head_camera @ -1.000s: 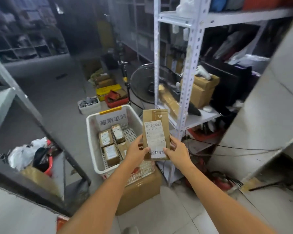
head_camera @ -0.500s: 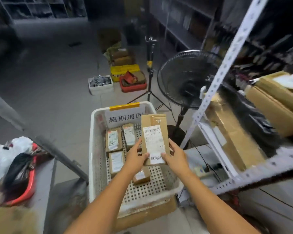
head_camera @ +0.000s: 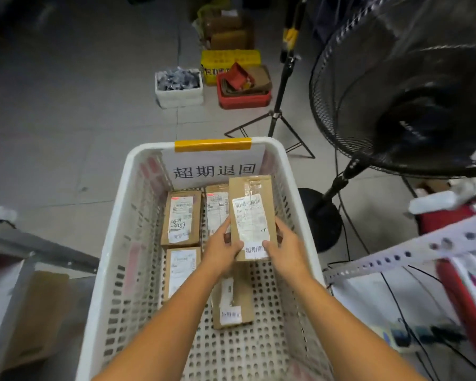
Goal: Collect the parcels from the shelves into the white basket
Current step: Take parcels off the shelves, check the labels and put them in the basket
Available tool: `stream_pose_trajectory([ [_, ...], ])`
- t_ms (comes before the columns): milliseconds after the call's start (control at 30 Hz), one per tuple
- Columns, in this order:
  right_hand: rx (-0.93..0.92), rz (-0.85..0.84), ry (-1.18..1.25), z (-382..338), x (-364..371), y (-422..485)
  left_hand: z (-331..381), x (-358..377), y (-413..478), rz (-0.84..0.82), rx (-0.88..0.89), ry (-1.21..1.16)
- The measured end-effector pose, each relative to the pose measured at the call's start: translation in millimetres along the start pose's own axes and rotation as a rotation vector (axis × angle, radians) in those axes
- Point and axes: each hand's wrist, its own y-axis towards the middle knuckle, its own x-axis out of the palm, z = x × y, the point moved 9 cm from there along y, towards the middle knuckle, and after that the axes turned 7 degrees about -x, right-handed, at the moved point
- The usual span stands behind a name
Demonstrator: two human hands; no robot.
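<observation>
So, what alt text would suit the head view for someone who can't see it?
A person's left hand and right hand hold a labelled brown parcel over a white basket with four other parcels inside; a black fan stands beside it.

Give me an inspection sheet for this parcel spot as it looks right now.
Surface: grey tiled floor.
Job's things: white basket holds four labelled parcels lying flat; a fifth parcel is held over them.
Clutter: white tub, red crate and yellow crate on the floor beyond.
Hands: left hand and right hand both grip the fifth parcel's lower end.
Cables: black cables trail over the floor at right.
Surroundings: standing fan, tripod stand, perforated shelf upright at right.
</observation>
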Motion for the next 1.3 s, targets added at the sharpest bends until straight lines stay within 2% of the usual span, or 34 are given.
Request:
stream_pose_trajectory([
  [200, 0.058, 0.124, -0.119, 44, 26, 47, -21, 13, 75, -0.024, 0.023, -0.019],
  [367, 0.167, 0.096, -0.239, 73, 43, 67, -48, 22, 104, -0.046, -0.015, -0.014],
  [600, 0.209, 0.036, -0.163, 91, 59, 91, -54, 14, 124, 0.043, 0.016, 0.157],
  [833, 0.18, 0.049, -0.112, 101, 67, 101, -48, 10, 131, 0.128, 0.01, 0.296],
  [1100, 0.127, 0.151, -0.017, 110, 66, 103, -50, 18, 137, 0.157, -0.002, 0.318],
  [1300, 0.186, 0.166, -0.022, 116, 67, 109, -51, 23, 139, 0.118, -0.042, 0.285],
])
